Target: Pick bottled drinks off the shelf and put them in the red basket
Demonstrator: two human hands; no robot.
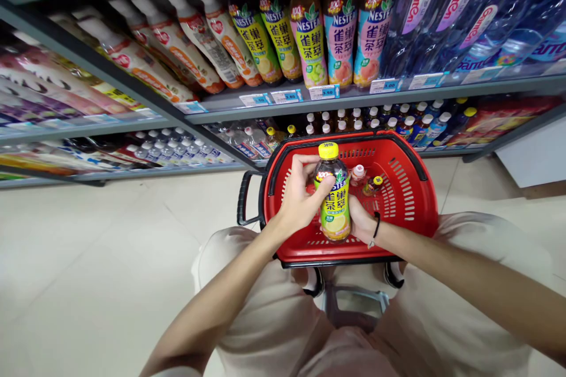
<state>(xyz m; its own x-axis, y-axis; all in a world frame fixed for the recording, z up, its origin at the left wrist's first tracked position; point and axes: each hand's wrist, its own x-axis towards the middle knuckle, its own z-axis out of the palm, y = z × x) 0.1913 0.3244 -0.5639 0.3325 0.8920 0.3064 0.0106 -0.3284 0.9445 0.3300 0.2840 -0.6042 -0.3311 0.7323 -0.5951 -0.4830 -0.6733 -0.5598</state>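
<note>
NESTEA bottle (335,212) in hands (299,193) (361,221), Ganten bottles (419,1) shelved

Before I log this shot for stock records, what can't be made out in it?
Head view throughout:
Nestea lemon tea bottle: its back, turned away.
Right hand: fingertips, hidden behind that bottle.
White-capped bottle and yellow-capped bottle in the red basket: labels too small to read.
Leftmost Ganten bottle: cap, cut off by the top edge.

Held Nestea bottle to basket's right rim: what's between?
Head view: right of the Nestea bottle come the right hand and, higher in frame, inside the red basket, a pale-capped bottle and a yellow-capped bottle.
</note>
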